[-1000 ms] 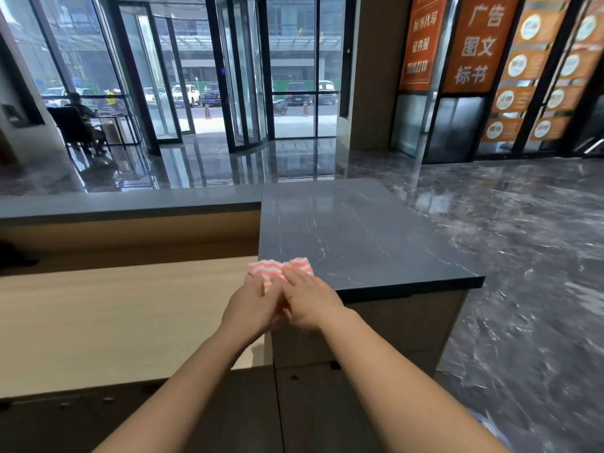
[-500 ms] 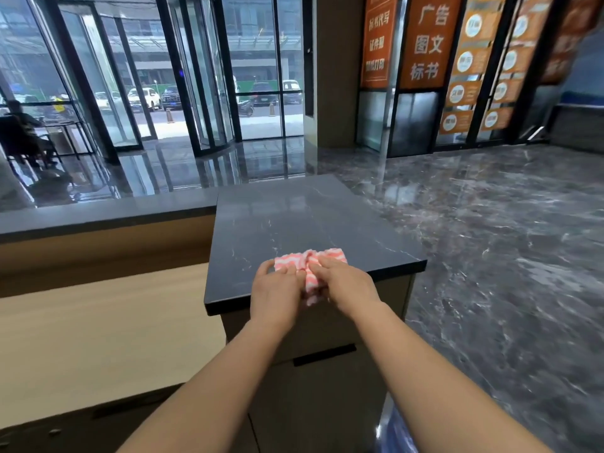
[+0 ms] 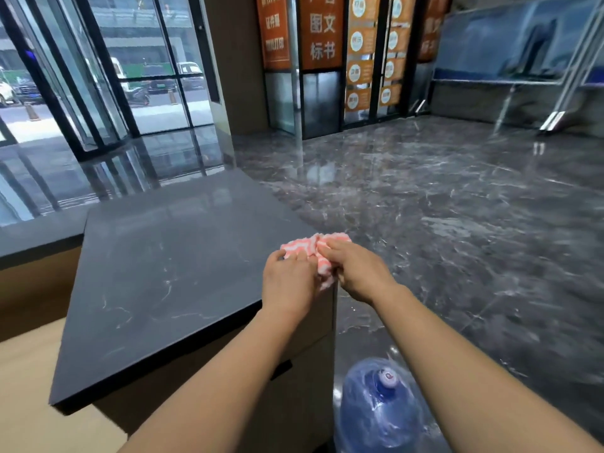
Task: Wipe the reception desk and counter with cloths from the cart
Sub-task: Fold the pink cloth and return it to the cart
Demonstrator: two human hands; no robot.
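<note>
A pink-and-white striped cloth [image 3: 312,248] lies bunched at the right front corner of the dark marble counter [image 3: 170,266], partly hanging over its edge. My left hand [image 3: 287,282] presses on the cloth's left part and my right hand [image 3: 356,269] grips its right part. Both hands sit side by side at the counter's corner. The lower wooden reception desk [image 3: 29,380] shows at the bottom left. No cart is in view.
A blue water jug [image 3: 379,407] wrapped in plastic stands on the floor beside the counter's right side, below my right forearm. Glossy dark marble floor [image 3: 457,223] spreads to the right. Glass doors [image 3: 98,76] and orange signs [image 3: 322,31] stand beyond.
Both hands have slid the cloth rightward along the counter's front, from its left edge to its right corner. The view has turned right, bringing the water jug into sight.
</note>
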